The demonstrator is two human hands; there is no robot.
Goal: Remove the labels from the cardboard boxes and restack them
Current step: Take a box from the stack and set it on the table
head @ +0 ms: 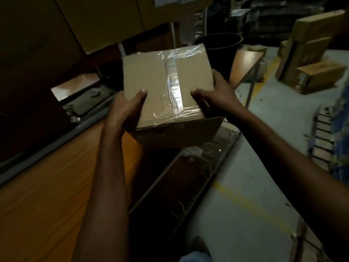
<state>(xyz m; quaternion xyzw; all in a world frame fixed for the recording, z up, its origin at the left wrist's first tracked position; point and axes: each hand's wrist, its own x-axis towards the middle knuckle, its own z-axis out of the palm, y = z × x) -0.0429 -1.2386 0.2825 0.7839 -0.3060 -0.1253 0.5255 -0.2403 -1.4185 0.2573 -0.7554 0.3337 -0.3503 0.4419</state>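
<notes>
At 8 o'clock lies a brown wooden desk [47, 195], and its far side is dark. The left hand [128, 108] comes up from 6 o'clock and holds the cardboard box [151, 82] at its 7 o'clock corner. Its thumb [140, 95] lies flat on the top of the box. The other fingers of this hand go under the side, so they are hidden. The box is in the middle, up in the air between both hands and just past the desk's edge. It tips a little toward the person. Shiny clear tape [174, 86] runs down the top of it and wraps its near and far edges. No label can be made out on the faces that show. The right hand [215, 93] holds the box at its 4 o'clock side, with the thumb on top just beside the tape and the fingers [217, 76] curled round the right edge. A black bucket [221, 50] stands behind the box at 1 o'clock. More brown boxes [319, 76] sit on the grey floor [255, 195] at 2 o'clock, well apart from the hands.
</notes>
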